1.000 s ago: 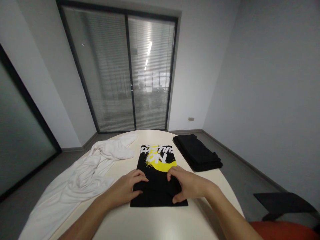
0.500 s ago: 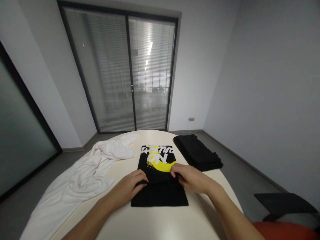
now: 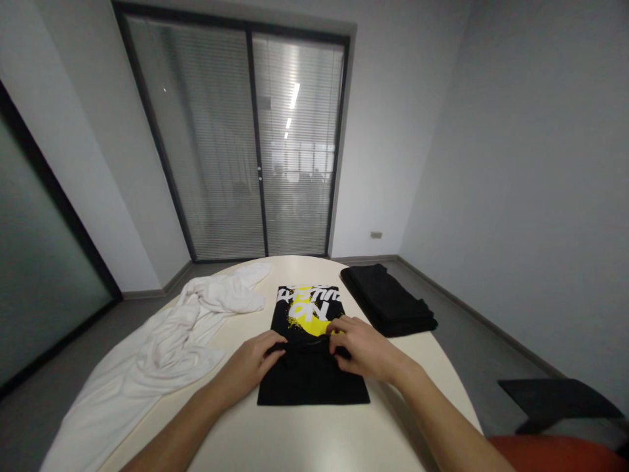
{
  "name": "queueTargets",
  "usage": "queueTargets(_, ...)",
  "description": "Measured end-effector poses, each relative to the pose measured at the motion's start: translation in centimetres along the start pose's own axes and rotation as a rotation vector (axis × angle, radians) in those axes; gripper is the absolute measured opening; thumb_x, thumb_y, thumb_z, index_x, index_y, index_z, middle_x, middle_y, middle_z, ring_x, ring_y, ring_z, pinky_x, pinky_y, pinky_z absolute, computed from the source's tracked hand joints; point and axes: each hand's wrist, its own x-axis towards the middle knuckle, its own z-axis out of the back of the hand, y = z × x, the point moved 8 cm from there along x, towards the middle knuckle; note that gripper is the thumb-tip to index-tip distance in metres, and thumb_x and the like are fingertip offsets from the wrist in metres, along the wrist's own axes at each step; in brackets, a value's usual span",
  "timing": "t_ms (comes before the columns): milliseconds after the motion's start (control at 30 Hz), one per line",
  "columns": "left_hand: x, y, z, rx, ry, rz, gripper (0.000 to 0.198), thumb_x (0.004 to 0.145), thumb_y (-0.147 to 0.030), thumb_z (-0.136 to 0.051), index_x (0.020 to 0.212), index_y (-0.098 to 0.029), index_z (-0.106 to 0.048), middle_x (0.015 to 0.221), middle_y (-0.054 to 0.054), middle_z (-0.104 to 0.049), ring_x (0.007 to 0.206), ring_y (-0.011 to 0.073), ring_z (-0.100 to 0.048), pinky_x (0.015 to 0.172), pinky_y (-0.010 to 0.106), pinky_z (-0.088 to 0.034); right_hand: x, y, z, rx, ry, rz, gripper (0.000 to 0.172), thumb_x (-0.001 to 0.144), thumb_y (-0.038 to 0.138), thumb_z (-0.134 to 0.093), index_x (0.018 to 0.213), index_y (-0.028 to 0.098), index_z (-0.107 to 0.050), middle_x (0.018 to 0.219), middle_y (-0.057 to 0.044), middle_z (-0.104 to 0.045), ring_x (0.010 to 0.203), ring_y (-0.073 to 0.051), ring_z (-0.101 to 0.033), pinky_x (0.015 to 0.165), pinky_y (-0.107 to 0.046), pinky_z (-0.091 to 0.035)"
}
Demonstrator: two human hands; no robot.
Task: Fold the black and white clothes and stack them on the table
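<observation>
Black garment (image 3: 314,383), left hand (image 3: 251,362) and right hand (image 3: 364,347) pinching it, the latter partly hiding yellow print (image 3: 314,328)

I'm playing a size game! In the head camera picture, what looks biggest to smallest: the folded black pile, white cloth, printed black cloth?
1. White cloth
2. Printed black cloth
3. Folded black pile

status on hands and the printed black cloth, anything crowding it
Left hand, right hand: pinching a fold across the printed black cloth. White cloth to its left, folded black stack to its right, neither touching it.
</observation>
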Motion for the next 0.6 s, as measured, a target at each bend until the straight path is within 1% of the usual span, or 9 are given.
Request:
queueTargets(133,-0.1,-0.4,0.0,-0.023,0.046,-0.023,0.015,0.096,-0.023,-0.049,0.104,-0.023,-0.062,0.105,0.004,-0.067,0.099,0.0183,-0.062,0.090,0.030,-0.047,-0.2,0.7,1.0,0.084,-0.067,0.067,0.016,0.079,0.014,-0.060,0.088,0.021,-0.071,0.106,-0.006,-0.066,0.100,-0.021,-0.058,0.090,-0.032,-0.044)
queueTargets(233,-0.4,-0.7,-0.6,-0.020,0.144,-0.065,0.013,0.089,-0.016,-0.055,0.097,-0.023,-0.062,0.112,0.004,-0.064,0.105,0.0181,-0.060,0.095,0.031,-0.046,-0.4,0.2,0.0,0.130,-0.004,-0.004,0.025,0.075,0.015,-0.063,0.098,0.023,-0.066,0.105,-0.003,-0.066,0.093,-0.019,-0.061,0.081,-0.028,-0.044)
queueTargets(267,-0.6,-0.8,-0.8,-0.007,0.172,-0.078,0.016,0.085,-0.013,-0.058,0.097,-0.023,-0.062,0.116,0.005,-0.063,0.108,0.0187,-0.059,0.097,0.031,-0.045,-0.4,0.0,-0.5,0.137,0.022,-0.041,0.034,0.072,0.016,-0.065,0.105,0.023,-0.063,0.104,-0.003,-0.066,0.091,-0.018,-0.062,0.078,-0.027,-0.044)
queueTargets(333,-0.8,-0.7,-1.1,0.042,0.196,-0.095,0.033,0.077,-0.006,-0.060,0.104,-0.025,-0.062,0.124,0.004,-0.059,0.115,0.0198,-0.056,0.101,0.032,-0.043,-0.4,-0.4,-1.5,0.128,0.070,-0.104,0.051,0.067,0.020,-0.069,0.116,0.024,-0.055,0.105,-0.002,-0.066,0.089,-0.019,-0.062,0.074,-0.026,-0.042)
queueTargets(367,-0.9,-0.7,-1.2,0.075,0.194,-0.098,0.044,0.073,-0.001,-0.058,0.109,-0.026,-0.060,0.127,0.004,-0.057,0.117,0.0199,-0.054,0.103,0.033,-0.042,-0.3,-0.5,-1.9,0.109,0.087,-0.123,0.053,0.066,0.022,-0.070,0.116,0.024,-0.054,0.104,-0.002,-0.066,0.088,-0.020,-0.062,0.073,-0.026,-0.041)
queueTargets(433,-0.9,-0.6,-1.4,0.148,0.187,-0.090,0.058,0.067,0.005,-0.052,0.115,-0.028,-0.057,0.127,0.003,-0.056,0.118,0.0198,-0.053,0.102,0.032,-0.042,-0.2,-0.5,-2.5,0.054,0.108,-0.133,0.045,0.066,0.025,-0.071,0.110,0.024,-0.057,0.103,-0.003,-0.067,0.089,-0.021,-0.062,0.073,-0.027,-0.040)
queueTargets(467,-0.8,-0.6,-1.4,0.184,0.182,-0.078,0.059,0.066,0.006,-0.051,0.114,-0.027,-0.057,0.126,0.003,-0.056,0.117,0.0200,-0.054,0.100,0.032,-0.043,-0.1,-0.5,-2.6,0.028,0.112,-0.133,0.038,0.068,0.025,-0.069,0.104,0.024,-0.059,0.101,-0.003,-0.067,0.089,-0.021,-0.062,0.072,-0.027,-0.039)
queueTargets(533,-0.6,-0.5,-1.5,0.235,0.164,-0.054,0.051,0.068,0.006,-0.050,0.107,-0.026,-0.058,0.120,0.003,-0.058,0.112,0.0206,-0.055,0.096,0.032,-0.044,-0.1,-0.6,-2.4,-0.003,0.106,-0.136,0.026,0.071,0.022,-0.065,0.096,0.023,-0.061,0.097,-0.003,-0.068,0.086,-0.021,-0.062,0.070,-0.027,-0.037)
queueTargets(600,-0.3,-0.8,-1.1,0.232,0.110,-0.042,0.034,0.077,0.000,-0.052,0.100,-0.024,-0.058,0.111,0.003,-0.060,0.105,0.0205,-0.057,0.092,0.032,-0.045,-0.2,-0.6,-1.7,-0.004,0.088,-0.144,0.018,0.072,0.021,-0.062,0.091,0.022,-0.062,0.090,-0.003,-0.068,0.081,-0.019,-0.062,0.068,-0.026,-0.035)
